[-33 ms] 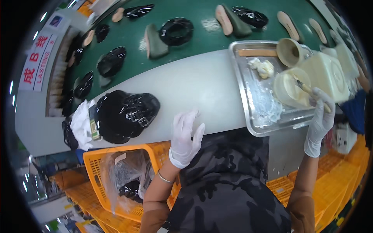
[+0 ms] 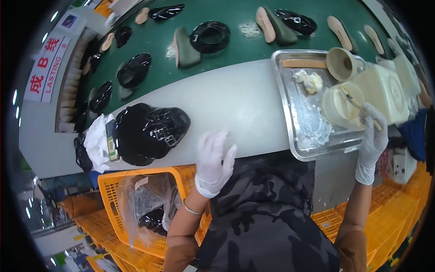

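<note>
Currently grips the brush [image 2: 356, 104] with the right hand [image 2: 374, 131], in white-gloved fingers closed around the handle toward its back end. Slants the brush down and leftward, with bristles inside the mouth of the tub [image 2: 329, 112]; cannot tell how deep. Holds the left hand [image 2: 213, 159], gloved too, well apart from the brush, near the close edge of the pale table [image 2: 240, 104], in a loose half-open curl around nothing, thumb spread away; cannot tell whether touching the table. Wears a bangle [image 2: 192, 210] on the left wrist and a dark camouflage apron [image 2: 267, 217].

Has, in the metal tray [image 2: 290, 90] at right, the tub, a brown bar [image 2: 304, 64] along the far side, a white wad [image 2: 310, 82] nearer, and a beige cup [image 2: 340, 64] tipped over beyond the tub. Has a square jug [image 2: 385, 93] just right of the tub.

Shows, at the table's left, glossy black uppers [image 2: 147, 132] with buckles, beside a white cloth [image 2: 96, 143]. Has an orange crate [image 2: 108, 190] below, with a clear bag [image 2: 138, 195] inside. Shows, beyond the table, green lasts [image 2: 186, 50], pale soles [image 2: 264, 25] and more uppers spread across a green surface [image 2: 247, 13].
</note>
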Motion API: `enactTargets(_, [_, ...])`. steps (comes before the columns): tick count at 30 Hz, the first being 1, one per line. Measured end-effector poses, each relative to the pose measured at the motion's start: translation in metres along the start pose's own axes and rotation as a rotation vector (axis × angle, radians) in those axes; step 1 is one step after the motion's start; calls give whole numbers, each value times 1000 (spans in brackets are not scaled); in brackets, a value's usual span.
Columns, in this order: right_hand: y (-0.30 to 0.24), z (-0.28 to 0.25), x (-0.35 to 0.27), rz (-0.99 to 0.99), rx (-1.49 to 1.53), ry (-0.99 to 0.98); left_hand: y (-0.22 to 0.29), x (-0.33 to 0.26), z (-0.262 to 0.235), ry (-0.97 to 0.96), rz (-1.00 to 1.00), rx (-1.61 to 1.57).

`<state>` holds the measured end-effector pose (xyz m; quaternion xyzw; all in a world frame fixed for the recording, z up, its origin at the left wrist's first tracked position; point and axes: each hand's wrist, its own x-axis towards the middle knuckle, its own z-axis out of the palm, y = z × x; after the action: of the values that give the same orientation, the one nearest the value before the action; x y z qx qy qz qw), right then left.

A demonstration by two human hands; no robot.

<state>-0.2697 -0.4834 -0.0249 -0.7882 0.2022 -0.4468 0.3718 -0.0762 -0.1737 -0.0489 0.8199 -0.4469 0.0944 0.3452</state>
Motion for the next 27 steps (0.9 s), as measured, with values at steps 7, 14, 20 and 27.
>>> enactTargets(7, [-14,7,4,-5,-14,-177,-28,26,-73,94,-176,855])
enactTargets(14, [-19,1,1,103,83,-123,-37,36,-77,-42,-133,943])
enactTargets(20, [-20,2,3,70,19,-54,-30,54,-75,-262,-159,958])
enactTargets(27, [-13,6,14,-143,-92,-168,-46,56,-78,-263,-61,820])
